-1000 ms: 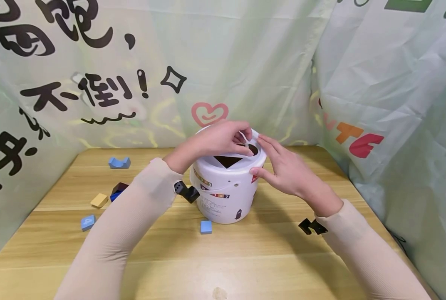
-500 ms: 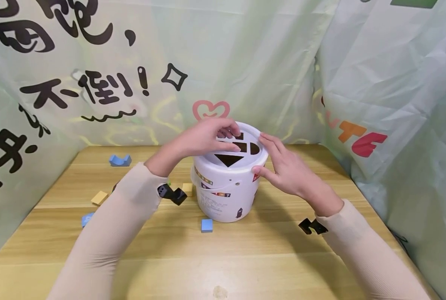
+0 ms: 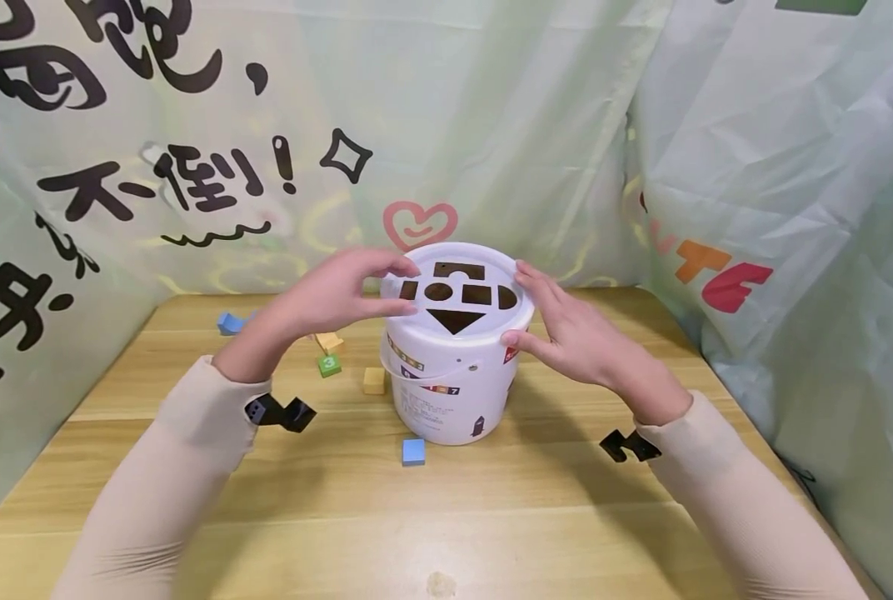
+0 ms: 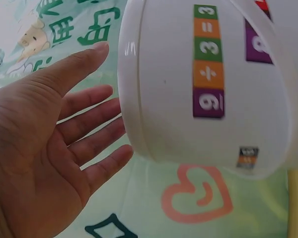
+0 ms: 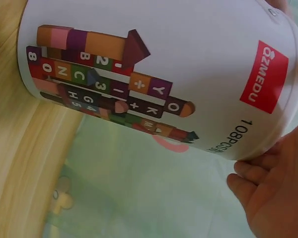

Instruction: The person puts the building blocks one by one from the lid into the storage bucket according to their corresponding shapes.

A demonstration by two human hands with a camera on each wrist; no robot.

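A white bucket (image 3: 446,417) stands upright on the table, its white lid (image 3: 496,271) on top. Dark shaped holes, among them a triangle and a circle, cut through the lid. My left hand (image 3: 334,292) is beside the lid's left rim, thumb and fingers apart and nothing in the grasp. In the left wrist view those fingers reach right to the rim. My right hand (image 3: 566,337) rests against the lid's right rim, fingers toward the back and thumb at the front. The right wrist view shows the bucket's printed side, with the right fingertips (image 5: 253,171) at its rim.
Close before the bucket lies a blue block (image 3: 413,452). To its left are a yellow block (image 3: 375,381), a green block (image 3: 330,365) marked 3 and another yellow block (image 3: 329,342). A blue arch block (image 3: 231,323) sits partly behind the left wrist. Printed curtains (image 3: 536,125) enclose the table.
My left hand has moved left from over the lid to its left rim, its fingers spreading, so the lid's holes now show. The right hand stays in place.
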